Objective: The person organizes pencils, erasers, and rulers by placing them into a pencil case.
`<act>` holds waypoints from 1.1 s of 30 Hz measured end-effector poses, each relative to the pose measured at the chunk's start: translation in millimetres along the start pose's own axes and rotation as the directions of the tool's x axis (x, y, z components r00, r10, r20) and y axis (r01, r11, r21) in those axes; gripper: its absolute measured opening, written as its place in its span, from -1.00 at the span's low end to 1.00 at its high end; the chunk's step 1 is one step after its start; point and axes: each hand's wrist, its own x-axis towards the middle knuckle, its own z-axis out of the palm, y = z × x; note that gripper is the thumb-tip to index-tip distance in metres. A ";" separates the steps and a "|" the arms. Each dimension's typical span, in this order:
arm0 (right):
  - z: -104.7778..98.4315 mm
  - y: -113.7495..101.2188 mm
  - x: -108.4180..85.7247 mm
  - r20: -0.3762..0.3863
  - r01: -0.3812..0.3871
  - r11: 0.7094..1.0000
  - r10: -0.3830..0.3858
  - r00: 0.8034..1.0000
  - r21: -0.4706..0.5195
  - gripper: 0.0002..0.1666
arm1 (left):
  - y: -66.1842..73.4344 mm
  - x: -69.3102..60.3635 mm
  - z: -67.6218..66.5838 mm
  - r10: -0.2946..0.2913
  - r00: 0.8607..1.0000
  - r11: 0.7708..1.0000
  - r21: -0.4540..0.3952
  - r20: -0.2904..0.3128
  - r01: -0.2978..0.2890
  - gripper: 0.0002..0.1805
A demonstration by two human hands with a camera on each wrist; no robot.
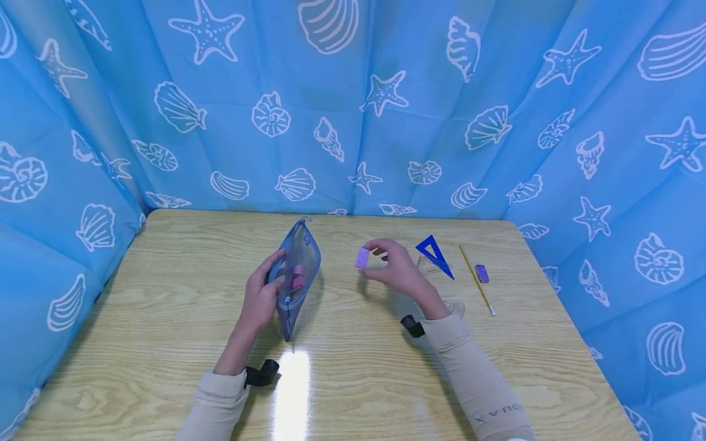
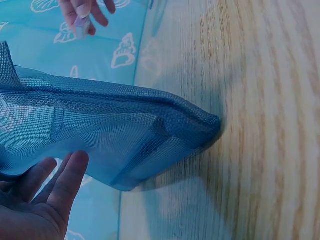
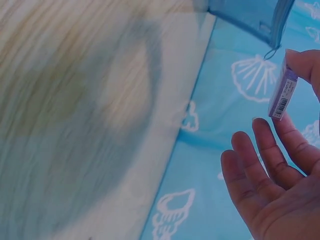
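Note:
A blue mesh zip pouch point(image 1: 314, 260) stands on the table with its mouth open and pink items point(image 1: 298, 277) inside. My left hand point(image 1: 261, 294) holds its left side; in the left wrist view, fingers point(image 2: 70, 182) of that hand lie against the mesh. To the right of the pouch and apart from it, my right hand point(image 1: 398, 269) pinches a small purple eraser point(image 1: 361, 258) between thumb and fingertips. A barcode label shows on the eraser point(image 3: 283, 95) in the right wrist view, where the other fingers are spread.
Right of my right hand lie a blue set square point(image 1: 439, 262), a yellow pencil point(image 1: 477, 282) and a dark purple block point(image 1: 482, 274). A clear protractor point(image 1: 455, 311) lies partly behind the right forearm. A blue shell-print curtain point(image 1: 353, 122) borders the wooden table point(image 1: 165, 294).

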 end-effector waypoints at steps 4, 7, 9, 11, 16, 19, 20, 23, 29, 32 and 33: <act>5.1 -10.3 2.4 0.006 0.031 0.999 -0.031 1.000 -0.018 -0.47 | 1.2 0.4 1.7 -0.015 1.000 1.000 0.011 -0.009 0.015 -0.25; 8.6 -18.1 3.5 0.019 0.049 0.999 -0.049 0.999 -0.019 -0.48 | 2.0 0.7 2.7 -0.030 0.999 0.999 0.017 -0.014 0.030 -0.24; 10.3 -23.6 3.2 0.032 0.060 0.998 -0.060 0.998 -0.020 -0.48 | 2.1 0.6 3.3 -0.034 0.999 0.999 0.022 -0.016 0.034 -0.23; 12.6 -28.2 3.4 0.043 0.071 0.997 -0.069 0.997 -0.025 -0.49 | 2.0 0.4 3.5 -0.035 0.999 0.999 0.029 -0.017 0.035 -0.23; 17.8 -38.9 3.7 0.065 0.110 0.993 -0.107 0.992 -0.045 -0.49 | 0.7 0.3 3.5 -0.042 0.999 0.998 0.036 -0.021 0.043 -0.23; 20.2 -45.9 3.8 0.075 0.144 0.989 -0.141 0.987 -0.036 -0.49 | 0.1 0.6 3.6 -0.051 0.999 0.998 0.030 -0.021 0.051 -0.22; 21.1 -48.0 4.2 0.078 0.156 0.987 -0.152 0.985 -0.036 -0.49 | 0.1 0.6 3.6 -0.053 0.998 0.998 0.029 -0.020 0.054 -0.22; 23.7 -53.7 6.2 0.086 0.178 0.983 -0.174 0.981 -0.041 -0.50 | 0.3 1.0 3.7 -0.054 0.998 0.998 0.024 -0.022 0.054 -0.24; 26.9 -64.6 12.3 0.106 0.213 0.974 -0.204 0.973 -0.078 -0.50 | 1.8 1.2 2.6 -0.038 0.999 0.999 0.018 -0.015 0.038 -0.29; 27.8 -71.5 15.5 0.123 0.225 0.968 -0.212 0.970 -0.109 -0.49 | 2.2 0.7 2.1 -0.035 0.999 0.999 0.016 -0.007 0.035 -0.30; 28.1 -74.4 16.5 0.128 0.227 0.967 -0.212 0.969 -0.118 -0.48 | 2.2 0.5 2.1 -0.034 0.999 0.999 0.016 -0.007 0.035 -0.30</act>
